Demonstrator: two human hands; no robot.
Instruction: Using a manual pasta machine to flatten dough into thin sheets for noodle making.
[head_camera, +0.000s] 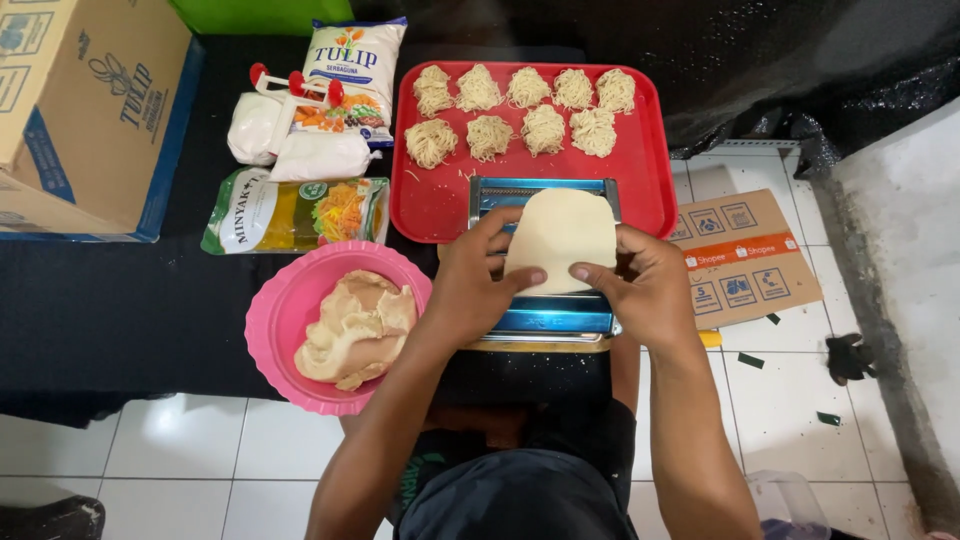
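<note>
Pale dough sheet (560, 238) pinched by both hands.

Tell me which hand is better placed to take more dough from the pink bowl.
Probably the left hand: the pink bowl of dough lumps sits right beside it, while the right hand is across the pasta machine.

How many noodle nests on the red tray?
9 noodle nests on the red tray: five along the far edge, four in the row just in front. None appear hidden.
</note>
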